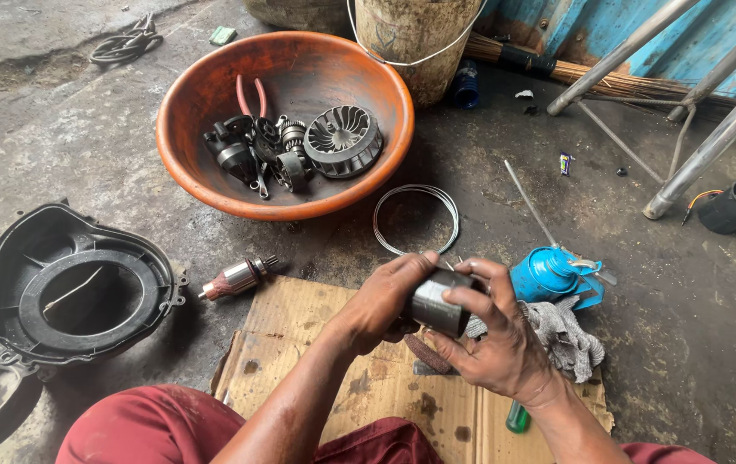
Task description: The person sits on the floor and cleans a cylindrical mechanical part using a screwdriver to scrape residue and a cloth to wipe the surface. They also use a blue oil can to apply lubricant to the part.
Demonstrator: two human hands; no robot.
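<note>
Both hands grip a dark metal cylinder (438, 302) over the cardboard sheet (368, 378): left hand (385, 301) closed round its near end, right hand (497, 339) wrapped over the far side. Past the cardboard sits an orange basin (205, 163) of engine parts; a motor armature (237, 277) lies just left of the cardboard, a blue can (544, 273) and grey rag (567, 335) right of it.

Left hand (389, 296): bare, no glove, no ring seen.
Right hand (497, 339): bare, grime on fingers.
Forearms: uncovered, no sleeves in view, no watch or band.
Trousers (153, 430): dark red cloth, creased at both knees.
</note>
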